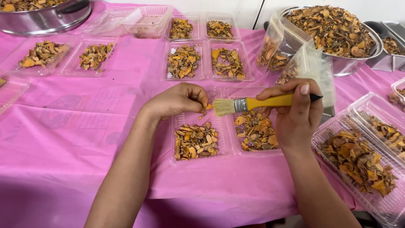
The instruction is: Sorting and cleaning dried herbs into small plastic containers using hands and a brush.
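The pink tablecloth (pixel 63 139) covers the whole table in front of me. At the far right stands a big metal bowl (pixel 358 63) heaped with dried orange and brown slices, and another metal pot (pixel 42 19) is at the far left corner. Between them lie many clear plastic trays, each with two compartments; most have a small pile of the same slices. I see no labels or signs on any of them, only plain ribbed plastic. At my right a larger clear box (pixel 363 169) is well filled.

Just before me is one double tray (pixel 223 147), with a pile in each half. Above it my right hand (pixel 295 114) is closed around the yellow handle of a brush (pixel 257 103), thumb on top, and the pale bristles point to the left. My left hand (pixel 179 101) pinches one small orange slice (pixel 208 107) at the fingertips, just beside the bristles, maybe touching them; I cannot tell exactly.

I think the slice is very light, dry and stiff, and it can break if I press too much. So a soft pinch on its edges is best. The brush is light also and not slippery; holding the middle of the handle gives good control.
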